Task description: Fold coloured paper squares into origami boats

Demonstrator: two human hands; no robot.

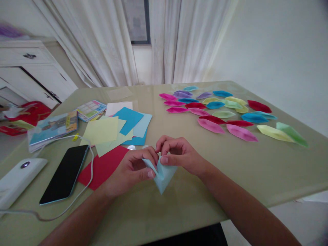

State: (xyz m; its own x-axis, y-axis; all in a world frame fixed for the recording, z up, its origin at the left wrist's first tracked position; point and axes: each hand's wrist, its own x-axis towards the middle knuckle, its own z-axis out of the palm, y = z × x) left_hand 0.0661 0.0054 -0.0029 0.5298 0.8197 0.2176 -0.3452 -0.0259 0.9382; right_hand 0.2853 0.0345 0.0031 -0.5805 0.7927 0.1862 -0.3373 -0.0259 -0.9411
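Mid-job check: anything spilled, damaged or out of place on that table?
Nothing looks spilled or damaged. The one untidy spot is the white cable, looped around the black phone and lying across the red paper. The left hand and right hand hold the folded light-blue paper apart from it.

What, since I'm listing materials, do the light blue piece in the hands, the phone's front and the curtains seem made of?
Light blue piece: probably matt paper, thin-edged and holding folds. Phone: its front looks like smooth glass or plastic, a flat, even black face. Curtains: likely dull woven cloth, hanging in soft folds; fibre unclear.
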